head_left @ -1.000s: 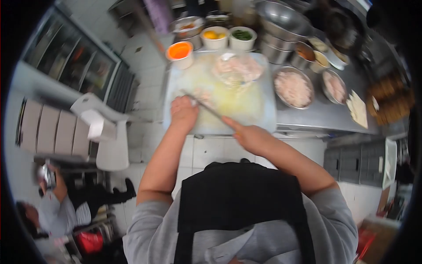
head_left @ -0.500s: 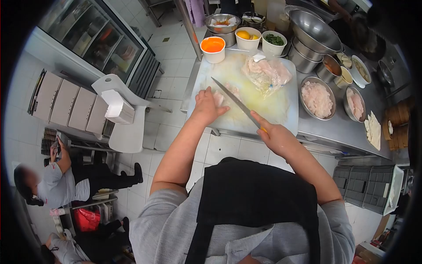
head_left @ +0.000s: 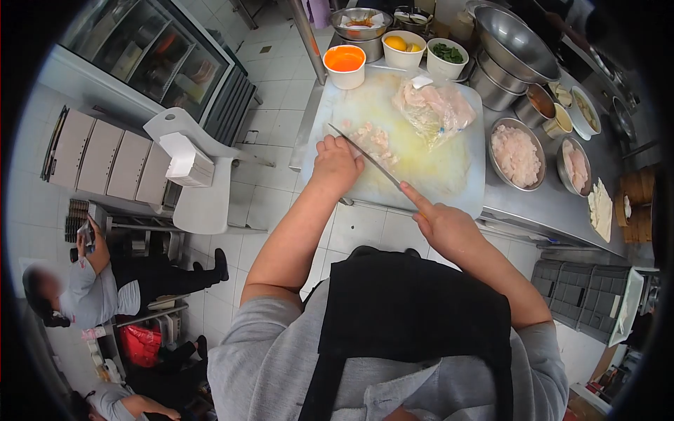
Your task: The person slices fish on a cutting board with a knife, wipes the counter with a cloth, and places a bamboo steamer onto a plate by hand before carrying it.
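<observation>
My right hand grips a long kitchen knife by its yellow handle, index finger stretched along the blade's base. The blade lies slantwise low over the cutting board, tip toward the far left. My left hand is closed beside the blade near its tip, fingers curled; whatever lies under them is hidden. Small chopped pieces of pale raw meat lie just beyond the blade. Farther back on the board is a clear plastic bag of raw meat, which looks like chicken.
Behind the board stand tubs of orange stuff, yellow yolk-like rounds and chopped greens. At right are bowls of pale minced meat and meat pieces. A white chair and two people are at left.
My left hand's fingers have curled in toward the blade. The meat piece beside them is now spread as small bits beyond the knife. The view has shifted slightly.
</observation>
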The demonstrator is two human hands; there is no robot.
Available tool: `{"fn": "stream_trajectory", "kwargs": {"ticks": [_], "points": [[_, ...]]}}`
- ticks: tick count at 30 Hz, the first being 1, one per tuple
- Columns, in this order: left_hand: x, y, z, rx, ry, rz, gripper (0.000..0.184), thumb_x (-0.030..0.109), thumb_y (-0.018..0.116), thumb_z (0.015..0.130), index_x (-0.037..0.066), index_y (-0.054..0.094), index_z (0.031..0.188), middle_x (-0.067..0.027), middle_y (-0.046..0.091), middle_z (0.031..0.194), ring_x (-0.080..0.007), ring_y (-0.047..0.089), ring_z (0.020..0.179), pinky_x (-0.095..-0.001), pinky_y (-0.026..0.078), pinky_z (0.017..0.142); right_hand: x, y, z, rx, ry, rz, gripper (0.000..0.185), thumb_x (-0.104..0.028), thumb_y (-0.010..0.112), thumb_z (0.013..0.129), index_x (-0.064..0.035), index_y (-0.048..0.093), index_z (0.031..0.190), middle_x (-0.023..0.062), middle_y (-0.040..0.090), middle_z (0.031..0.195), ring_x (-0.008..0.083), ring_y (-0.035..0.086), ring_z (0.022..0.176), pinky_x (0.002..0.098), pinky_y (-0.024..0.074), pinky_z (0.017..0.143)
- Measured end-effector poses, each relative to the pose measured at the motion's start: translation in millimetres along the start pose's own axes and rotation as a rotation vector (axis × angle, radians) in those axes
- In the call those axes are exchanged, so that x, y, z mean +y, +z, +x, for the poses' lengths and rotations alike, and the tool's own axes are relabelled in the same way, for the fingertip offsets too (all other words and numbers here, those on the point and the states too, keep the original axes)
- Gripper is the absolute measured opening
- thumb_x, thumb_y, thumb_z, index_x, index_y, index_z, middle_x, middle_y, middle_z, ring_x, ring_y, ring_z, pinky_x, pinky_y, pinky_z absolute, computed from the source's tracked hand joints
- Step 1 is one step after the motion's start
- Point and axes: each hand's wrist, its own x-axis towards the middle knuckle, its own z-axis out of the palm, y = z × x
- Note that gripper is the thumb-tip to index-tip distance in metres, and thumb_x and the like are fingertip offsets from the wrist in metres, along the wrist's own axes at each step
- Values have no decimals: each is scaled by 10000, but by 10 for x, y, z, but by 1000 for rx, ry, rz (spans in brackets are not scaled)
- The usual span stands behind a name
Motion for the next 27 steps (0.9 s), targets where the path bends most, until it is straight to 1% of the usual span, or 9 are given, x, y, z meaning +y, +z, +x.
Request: {"fn": "stream_trajectory", "kwargs": {"ticks": [2, 4, 5, 8, 10, 19, 23, 25, 27], "points": [[14, 10, 9, 2, 2, 23, 573, 349, 625, 862, -81, 442, 1193, -211, 441, 1224, -361, 455, 1127, -447, 477, 922, -33, -17, -7, 23, -23, -60, 617, -241, 503, 985, -303, 231, 1534, 154, 621, 725, 344, 626, 643, 477, 510, 606], [22, -13, 5, -10, -12, -21, 567, 341, 598, 874, -92, 452, 1209, -258, 436, 1247, -417, 438, 1152, -477, 440, 980, -32, -21, -16, 38, -28, -60, 617, -242, 503, 985, -302, 231, 1535, 149, 618, 721, 337, 624, 638, 472, 511, 601], [17, -12, 3, -11, -14, -21, 567, 341, 598, 874, -92, 452, 1209, -258, 436, 1247, -417, 438, 1152, -477, 440, 980, -28, -20, -12, 51, -36, -62, 617, -243, 504, 985, -301, 231, 1536, 144, 615, 717, 329, 622, 632, 467, 512, 595], [13, 26, -21, 31, -7, -24, 564, 346, 593, 876, -91, 455, 1205, -254, 445, 1240, -414, 447, 1145, -473, 447, 971, -1, -19, 15, 7, -20, -61, 618, -242, 503, 986, -303, 230, 1536, 147, 615, 720, 332, 620, 631, 469, 513, 599], [19, 48, -11, 68, 18, 10, 515, 321, 604, 869, -72, 464, 1170, -209, 465, 1197, -363, 472, 1097, -445, 462, 928, -8, -39, 42, -17, -10, -65, 621, -237, 504, 984, -302, 229, 1537, 152, 618, 727, 336, 623, 640, 471, 511, 601], [-4, 172, 17, 148, 105, 64, 436, 279, 602, 881, -65, 493, 1125, -208, 494, 1141, -365, 483, 1053, -445, 445, 929, -40, 24, 580, -60, -20, 48, 645, -191, 503, 967, -293, 217, 1537, 191, 637, 753, 358, 633, 685, 481, 504, 646], [2, 155, 39, 143, 101, 64, 430, 273, 606, 882, -59, 485, 1126, -211, 487, 1152, -368, 484, 1063, -447, 446, 931, -153, 89, 856, -34, 1, 66, 652, -182, 498, 968, -297, 204, 1538, 202, 641, 758, 371, 639, 702, 485, 505, 685], [36, 106, 43, 74, 5, 7, 432, 266, 588, 908, -69, 457, 1148, -243, 465, 1204, -405, 460, 1121, -468, 435, 958, -125, 70, 771, -47, 11, 61, 653, -181, 497, 968, -300, 202, 1538, 202, 645, 764, 372, 643, 712, 485, 506, 694], [32, 138, 53, 92, 2, 8, 434, 263, 589, 908, -65, 450, 1155, -246, 463, 1204, -406, 460, 1120, -470, 435, 958, -55, 41, 594, -64, 22, 50, 654, -179, 496, 969, -304, 201, 1538, 203, 648, 769, 372, 646, 721, 486, 506, 702]]}}
